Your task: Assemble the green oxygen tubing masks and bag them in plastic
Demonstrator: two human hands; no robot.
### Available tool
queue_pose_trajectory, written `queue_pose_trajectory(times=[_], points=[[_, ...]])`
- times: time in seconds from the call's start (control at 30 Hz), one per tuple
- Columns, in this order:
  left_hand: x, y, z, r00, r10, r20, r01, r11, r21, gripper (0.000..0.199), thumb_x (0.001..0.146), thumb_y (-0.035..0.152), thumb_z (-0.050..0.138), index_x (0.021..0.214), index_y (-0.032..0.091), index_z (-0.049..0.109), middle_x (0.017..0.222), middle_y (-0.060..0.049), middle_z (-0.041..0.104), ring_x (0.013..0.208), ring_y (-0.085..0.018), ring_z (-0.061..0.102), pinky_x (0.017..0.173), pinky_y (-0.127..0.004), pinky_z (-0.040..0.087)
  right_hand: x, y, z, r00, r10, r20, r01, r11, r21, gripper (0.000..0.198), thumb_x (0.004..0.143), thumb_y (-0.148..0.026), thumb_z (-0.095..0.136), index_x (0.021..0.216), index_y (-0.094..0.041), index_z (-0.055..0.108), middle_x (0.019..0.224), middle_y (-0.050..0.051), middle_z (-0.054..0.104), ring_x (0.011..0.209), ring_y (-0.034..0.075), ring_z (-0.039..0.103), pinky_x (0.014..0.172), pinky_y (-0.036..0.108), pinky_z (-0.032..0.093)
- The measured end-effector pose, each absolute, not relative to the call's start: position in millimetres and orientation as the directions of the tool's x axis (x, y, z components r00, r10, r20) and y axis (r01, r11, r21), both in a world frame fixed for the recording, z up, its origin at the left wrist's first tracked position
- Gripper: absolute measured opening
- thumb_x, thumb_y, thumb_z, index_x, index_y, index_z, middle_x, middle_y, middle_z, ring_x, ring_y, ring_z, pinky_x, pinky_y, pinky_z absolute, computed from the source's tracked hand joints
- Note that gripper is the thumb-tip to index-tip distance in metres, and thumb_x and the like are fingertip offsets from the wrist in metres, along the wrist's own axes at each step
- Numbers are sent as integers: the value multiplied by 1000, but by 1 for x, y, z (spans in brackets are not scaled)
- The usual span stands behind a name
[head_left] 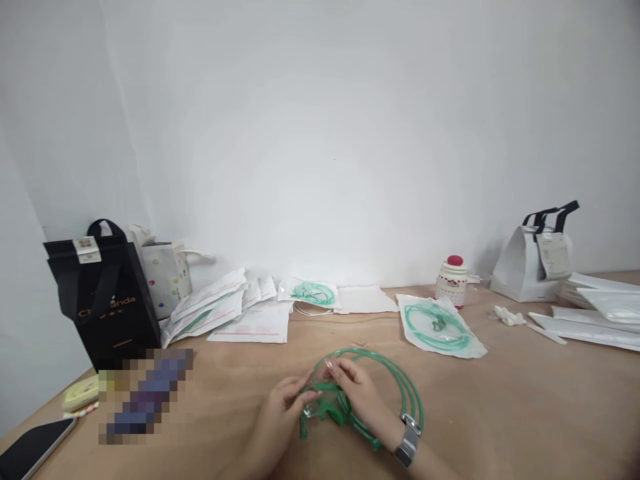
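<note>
A coil of green plastic tubing (407, 383) lies on the table in front of me, with green end fittings near my hands. Where the coil's left side begins, my left hand (286, 408) pinches a small clear plastic piece (311, 408); its exact kind is hard to make out. My right hand (356, 387), with a silver watch on the wrist, reaches over the tubing and pinches the upper part of this clear piece. Just below the fingertips sits a darker green part (334, 415). The fingers hide some of the clear piece.
Packed green tubing (435, 327) lies at the right, another pack (313, 293) by the wall. Paper-backed packets (220, 310) are piled at the left, white packets (595, 320) at the right. A black bag (105, 307), phone (37, 447), jar (451, 283) and white bag (525, 267) stand around.
</note>
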State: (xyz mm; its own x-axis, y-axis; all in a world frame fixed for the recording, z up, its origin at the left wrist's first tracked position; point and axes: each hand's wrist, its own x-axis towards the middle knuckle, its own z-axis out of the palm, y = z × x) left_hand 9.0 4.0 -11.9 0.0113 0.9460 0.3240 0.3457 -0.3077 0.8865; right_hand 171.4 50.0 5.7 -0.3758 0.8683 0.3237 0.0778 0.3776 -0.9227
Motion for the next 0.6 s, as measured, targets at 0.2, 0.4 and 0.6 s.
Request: queue_pose_trajectory(times=[0.2,0.4,0.6], points=[[6,7,-30,12,906,424,464,-381,800,40,69,14,57,105,27,64,97,-1,70,90,-18,63,84,-30,48,169,44,2,-414,846,336,323,481,-815,31,83,-45,45,65,-19,46,69,0,49,70,16,47,64,28,39],[5,5,-31,-46,893,447,525,-360,771,41,72,19,55,112,26,57,94,-2,70,88,-18,63,83,-30,49,169,36,2,-509,768,389,524,635,-568,28,87,-41,42,69,-19,44,74,1,52,72,17,47,63,28,36],[12,14,-43,-149,933,329,471,-225,853,73,70,16,57,135,20,24,70,2,68,64,-14,62,64,-25,50,169,31,1,-653,638,408,553,770,-319,21,91,-26,33,77,-19,46,83,3,56,76,18,48,67,30,37]])
